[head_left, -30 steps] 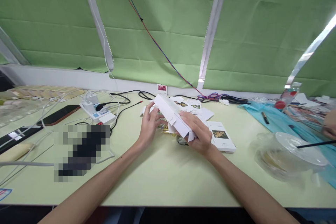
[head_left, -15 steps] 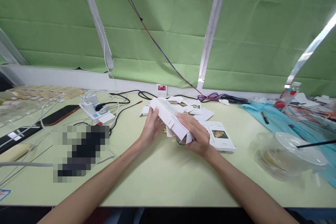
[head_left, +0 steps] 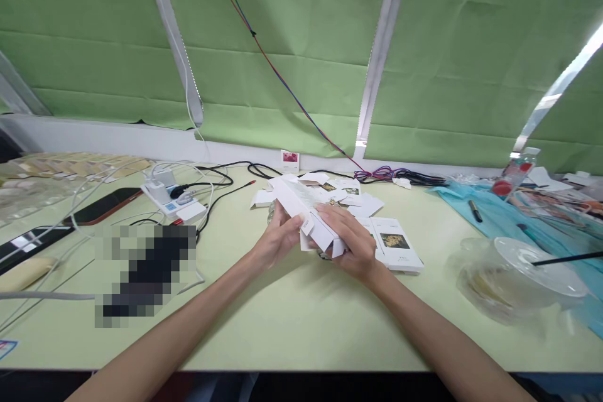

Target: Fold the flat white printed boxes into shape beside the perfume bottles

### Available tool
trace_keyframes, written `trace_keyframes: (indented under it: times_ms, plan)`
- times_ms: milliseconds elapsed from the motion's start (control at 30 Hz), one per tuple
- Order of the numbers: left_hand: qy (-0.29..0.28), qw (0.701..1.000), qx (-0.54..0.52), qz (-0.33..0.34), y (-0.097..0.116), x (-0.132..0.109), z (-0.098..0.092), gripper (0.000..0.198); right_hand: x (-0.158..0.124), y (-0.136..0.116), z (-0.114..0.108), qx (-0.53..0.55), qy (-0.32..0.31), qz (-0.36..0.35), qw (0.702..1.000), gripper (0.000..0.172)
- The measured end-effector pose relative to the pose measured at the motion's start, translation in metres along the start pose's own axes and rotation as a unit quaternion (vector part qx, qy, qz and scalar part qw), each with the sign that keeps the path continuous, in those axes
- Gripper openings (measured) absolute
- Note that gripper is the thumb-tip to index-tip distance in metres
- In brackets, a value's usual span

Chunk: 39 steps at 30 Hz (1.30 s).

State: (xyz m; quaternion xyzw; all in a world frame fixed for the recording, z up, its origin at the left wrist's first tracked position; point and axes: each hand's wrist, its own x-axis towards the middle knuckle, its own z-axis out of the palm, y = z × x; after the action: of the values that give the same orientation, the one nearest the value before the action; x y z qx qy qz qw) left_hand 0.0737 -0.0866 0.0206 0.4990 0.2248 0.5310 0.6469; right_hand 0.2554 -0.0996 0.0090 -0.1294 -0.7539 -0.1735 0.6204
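Observation:
Between my two hands is a white cardboard box [head_left: 298, 201], tilted, with loose flaps at its near end. My left hand [head_left: 279, 235] is closed on the box's left side, its thumb by a small flap. On the right side my right hand [head_left: 348, 239] grips the near end, fingers lying over the top edge. A glassy object shows partly under the box; its kind is hidden. Just right of my right hand lies a flat white box [head_left: 398, 245] with a plant picture. Several white cartons [head_left: 365, 205] with similar pictures lie behind.
A power strip [head_left: 181, 204] with tangled cables and a phone [head_left: 106, 206] lie to the left. On the right are a lidded plastic cup [head_left: 532, 267] with a black straw, a blue cloth [head_left: 464, 201], a marker [head_left: 475, 210] and a bottle [head_left: 518, 169]. A small picture box [head_left: 290, 161] stands at the back.
My left hand has slid along the box toward me and to the right, its thumb now near the flap. The box and my right hand have hardly moved.

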Motion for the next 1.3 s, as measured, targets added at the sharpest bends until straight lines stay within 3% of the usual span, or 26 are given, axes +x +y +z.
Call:
trace_keyframes:
  times_ms: [167,833,1300]
  plan:
    - [-0.002,0.999,-0.014,-0.036,0.0009,-0.0017,0.0013,0.090,-0.0006,0.0001,0.0003,0.007,-0.008,0.003,1.000,0.055]
    - [0.022,0.996,-0.062,-0.053,-0.0023,-0.0047,0.0057,0.096,-0.0011,-0.0023,0.0016,0.002,-0.016,0.009,1.000,0.052]
    - [0.046,0.995,-0.076,-0.054,-0.0025,-0.0058,0.0095,0.097,0.0019,-0.0058,0.0005,0.011,-0.025,0.027,0.999,0.061]
